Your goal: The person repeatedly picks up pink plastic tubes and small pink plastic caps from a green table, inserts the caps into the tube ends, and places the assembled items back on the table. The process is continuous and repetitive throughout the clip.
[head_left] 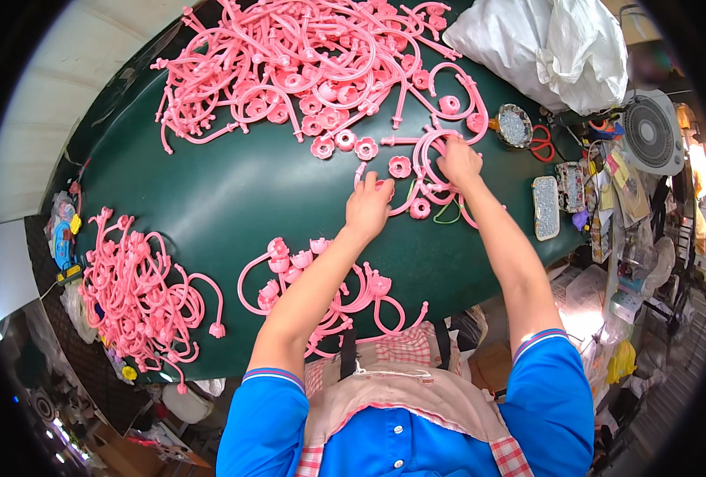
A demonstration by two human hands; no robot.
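My right hand [458, 163] is closed over a bundle of curved pink plastic tubes [426, 155] right of the table's middle. Just left of it, my left hand [369, 208] pinches a pink piece [385, 188], mostly covered by the fingers; it looks like a flower-shaped cup. Between the hands lies a loose pink flower-shaped cup [400, 166], and another cup [420, 208] sits below the bundle. A thin green loop [448, 213] lies by the tubes. Several more cups, one of them here [366, 148], rest beyond my left hand.
A large heap of pink tubes [289, 56] covers the far side of the dark green table [233, 191]. Smaller piles lie at left [142, 294] and near my apron [361, 298]. On the right are a white bag [544, 48], a round tin [514, 126], red scissors [542, 143] and a fan [649, 131].
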